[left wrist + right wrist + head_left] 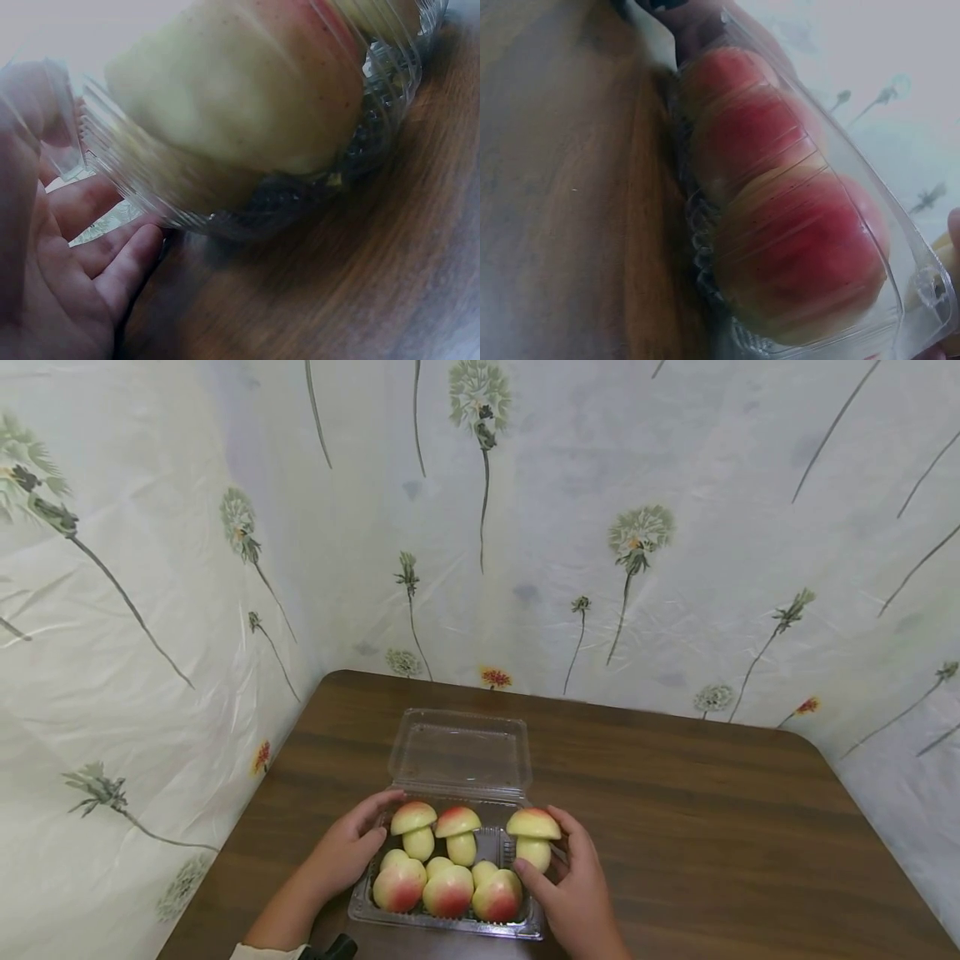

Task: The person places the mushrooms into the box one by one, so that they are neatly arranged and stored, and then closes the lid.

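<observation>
— The clamshell box (457, 760) looks like clear, glossy ribbed plastic; the mushroom-shaped pieces (448, 868) are smooth and matt.

— And the table (675, 793), out at three o'clock, is dark wood-grain with a soft sheen; the flowered sheet (675, 527) seems creased and thin.

brown wooden table (675, 793), clear plastic clamshell box (457, 760) directly on it

I read this as a staged recording booth: dandelion-print sheeting (525, 527) curtains off a bare wooden table (675, 793).
</observation>
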A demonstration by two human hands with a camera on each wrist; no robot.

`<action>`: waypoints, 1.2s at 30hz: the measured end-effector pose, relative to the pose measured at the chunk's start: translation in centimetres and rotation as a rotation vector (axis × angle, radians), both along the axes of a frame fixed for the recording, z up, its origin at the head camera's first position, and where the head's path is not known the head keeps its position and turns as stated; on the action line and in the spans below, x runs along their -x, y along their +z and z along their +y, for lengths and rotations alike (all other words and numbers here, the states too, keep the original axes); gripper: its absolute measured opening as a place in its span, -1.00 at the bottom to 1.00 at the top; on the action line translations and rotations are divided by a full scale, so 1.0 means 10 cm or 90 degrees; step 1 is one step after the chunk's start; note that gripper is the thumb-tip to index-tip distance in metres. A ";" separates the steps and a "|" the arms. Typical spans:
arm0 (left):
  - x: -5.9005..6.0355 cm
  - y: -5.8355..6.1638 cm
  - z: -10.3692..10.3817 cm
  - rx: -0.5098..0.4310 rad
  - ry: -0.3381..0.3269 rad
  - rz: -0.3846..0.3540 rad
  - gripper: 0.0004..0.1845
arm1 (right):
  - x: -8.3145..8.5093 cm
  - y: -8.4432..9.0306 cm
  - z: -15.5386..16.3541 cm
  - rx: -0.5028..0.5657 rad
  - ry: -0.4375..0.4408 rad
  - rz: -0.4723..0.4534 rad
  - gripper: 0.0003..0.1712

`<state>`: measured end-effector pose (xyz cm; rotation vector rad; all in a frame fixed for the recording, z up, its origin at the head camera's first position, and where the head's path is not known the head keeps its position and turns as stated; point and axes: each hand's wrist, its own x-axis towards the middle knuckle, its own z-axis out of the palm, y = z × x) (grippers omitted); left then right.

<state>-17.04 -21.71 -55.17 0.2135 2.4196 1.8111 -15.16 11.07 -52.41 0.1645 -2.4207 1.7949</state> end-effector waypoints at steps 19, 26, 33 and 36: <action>0.00 0.02 0.00 0.007 0.004 0.012 -0.42 | 0.13 0.09 -0.08 -0.016 0.035 0.020 -0.05; -0.01 0.04 0.00 0.012 0.008 0.011 -0.42 | 0.15 0.10 -0.10 -0.022 0.053 0.020 -0.07; -0.01 0.03 0.00 0.005 0.002 0.014 -0.43 | 0.21 0.11 -0.14 -0.022 0.074 0.031 -0.05; -0.01 0.02 0.01 0.010 0.000 0.005 -0.42 | 0.22 0.10 -0.15 -0.028 0.076 0.030 -0.05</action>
